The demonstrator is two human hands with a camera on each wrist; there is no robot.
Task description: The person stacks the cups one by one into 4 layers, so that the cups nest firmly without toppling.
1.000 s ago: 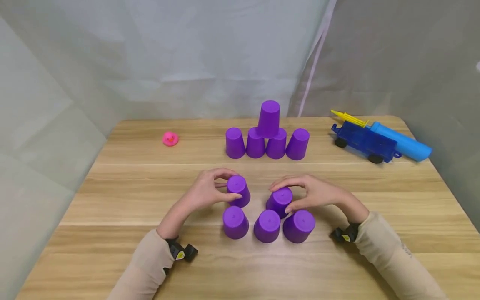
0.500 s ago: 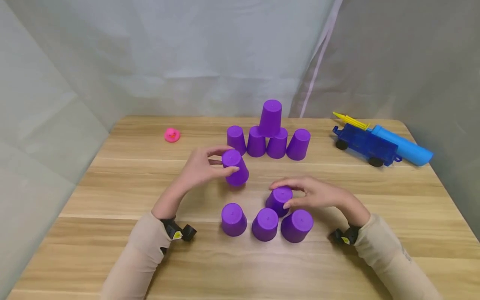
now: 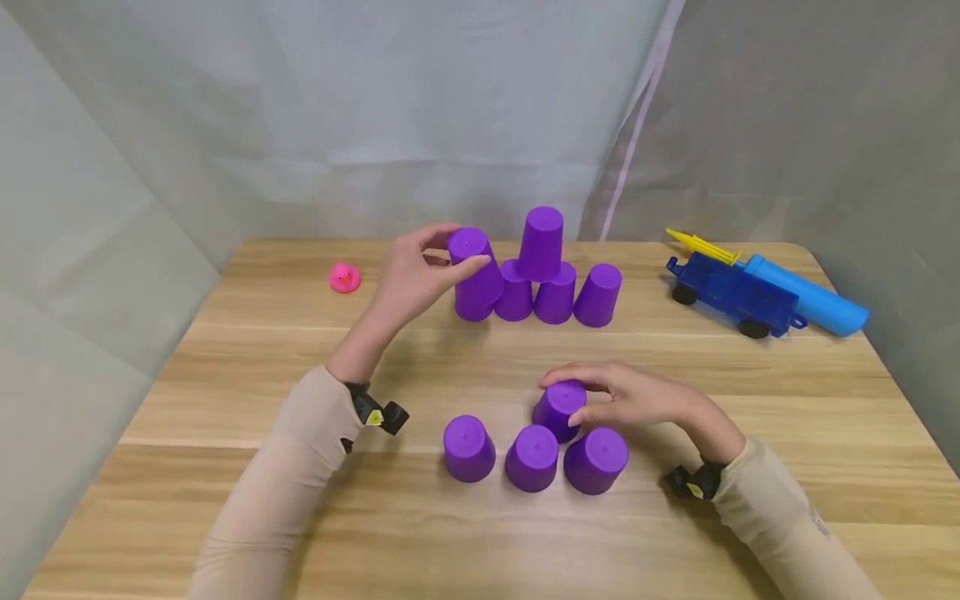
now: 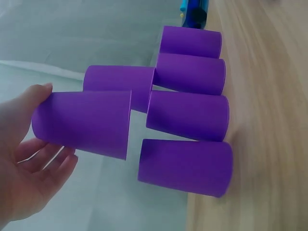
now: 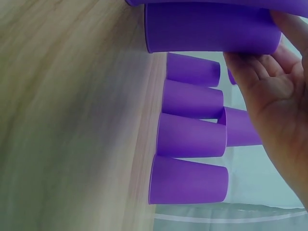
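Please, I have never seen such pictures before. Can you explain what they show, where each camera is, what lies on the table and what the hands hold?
There is no machine here: a person works with two bare hands. The wide picture comes from a camera worn on the head, looking down at a wooden table. The other two come from small cameras strapped to each wrist, so they look sideways.

The left hand holds a purple cup upside down, in the air at the left end of the far row of cups, where one cup already stands on top. The right hand has its grip on an upper cup resting on the near row of three. A pink duck, a blue toy truck and a blue tube also lie there.
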